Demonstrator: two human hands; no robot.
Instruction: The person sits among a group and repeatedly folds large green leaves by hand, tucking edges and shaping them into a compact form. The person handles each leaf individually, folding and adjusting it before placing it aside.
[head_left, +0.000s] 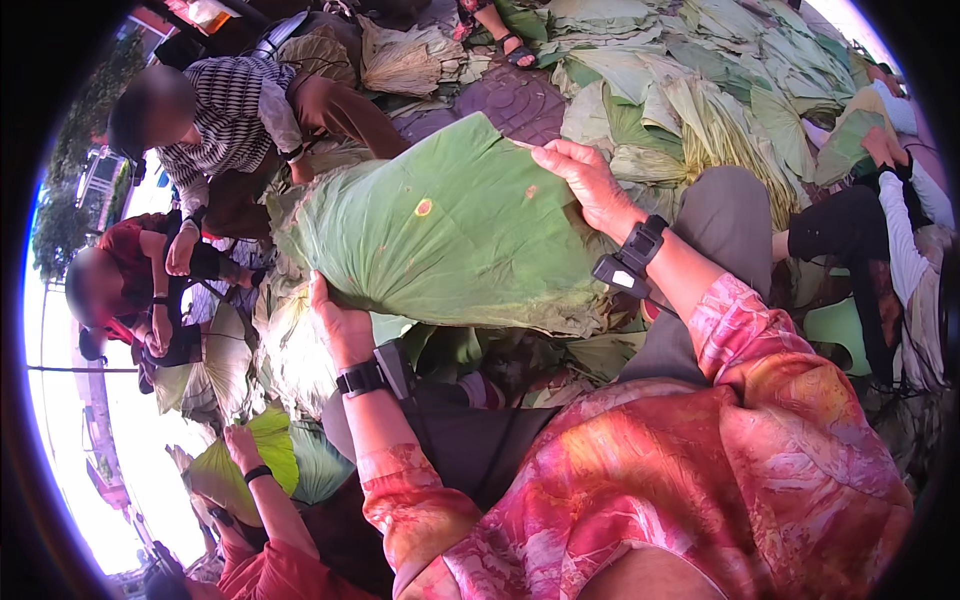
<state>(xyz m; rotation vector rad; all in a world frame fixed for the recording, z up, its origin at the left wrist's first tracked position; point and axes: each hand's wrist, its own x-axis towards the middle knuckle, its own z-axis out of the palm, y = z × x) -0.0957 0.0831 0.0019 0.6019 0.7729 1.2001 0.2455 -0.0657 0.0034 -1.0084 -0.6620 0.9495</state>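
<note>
A large green lotus leaf (450, 232), folded over, is held out in front of me between both hands. It carries a yellow-rimmed brown spot and a few smaller blemishes, and its lower right edge is ragged and brownish. My left hand (341, 322) grips the leaf's lower left edge, the fingers hidden beneath it. My right hand (589, 180) pinches the upper right edge between thumb and fingers. Under the leaf, more leaves (442, 349) show in shadow near my legs. Each of my wrists wears a black strapped device.
Dried lotus leaves (697, 60) lie heaped at the far right, beside a patch of purple paving (517, 101). People sit close on both sides; at lower left a person's hand (244, 450) holds a bright green leaf (274, 446). A pale green stool (836, 334) stands at right.
</note>
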